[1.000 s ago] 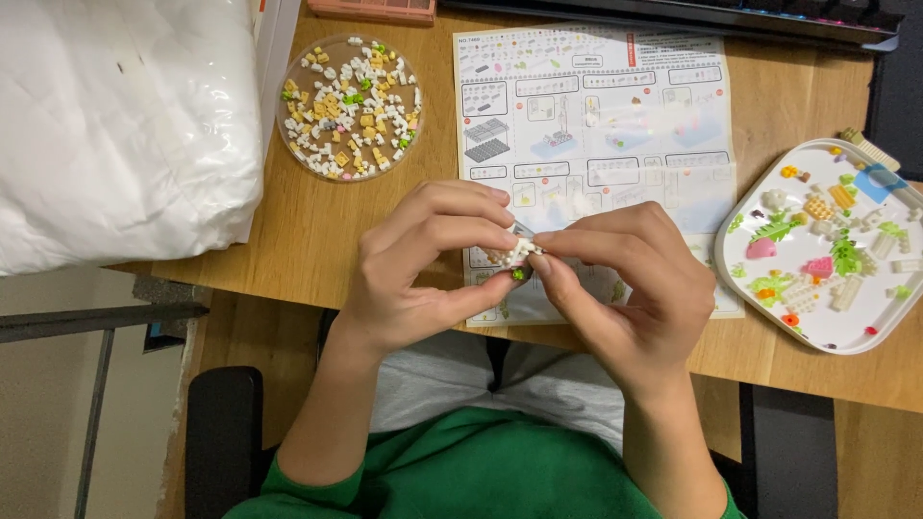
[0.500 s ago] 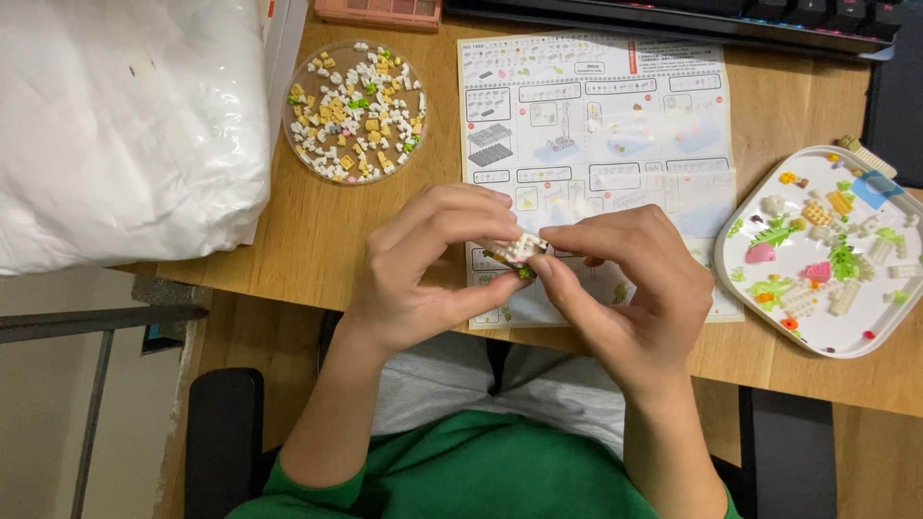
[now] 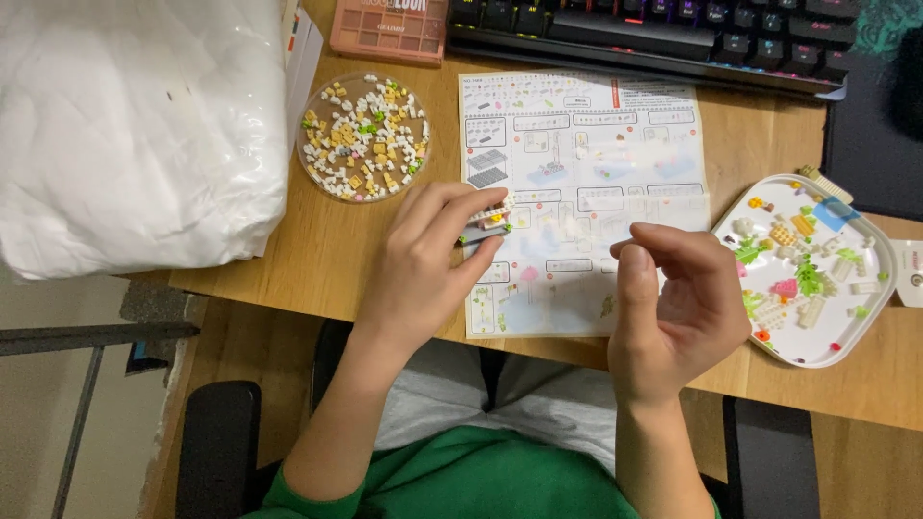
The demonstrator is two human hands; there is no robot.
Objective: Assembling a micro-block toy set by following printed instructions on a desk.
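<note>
Head view. The left hand [image 3: 423, 274] held a small block assembly [image 3: 486, 226] over the left edge of the instruction sheet [image 3: 582, 197], which lay flat on the wooden desk [image 3: 327, 250]. Thumb and fingertips were closed on the assembly from both sides, a pinch that appeared to keep its pale upper row and grey base turned up toward the camera, probably for comparison with the printed diagrams beneath.

The right hand [image 3: 678, 308] was well apart from the assembly, raised over the right part of the sheet. Its fingers curled inward with the thumb pressed toward the forefinger; whether a small piece sat between them could not be told (nothing was visible at the fingertips).

A round clear dish [image 3: 363, 137] of white, yellow and green pieces stood just beyond the left hand, near the sheet's upper left corner. A white tray [image 3: 803, 269] with rounded corners, holding green, pink, yellow and white pieces, lay beside the right hand, touching or overlapping the sheet's right edge. This arrangement placed each supply of parts within reach of one hand, with the sheet between them.

A keyboard [image 3: 654, 29] ran along the far edge of the desk, with a pink flat case [image 3: 389, 29] to its left. A large white plastic bag [image 3: 135, 125] covered the desk's left end.
</note>
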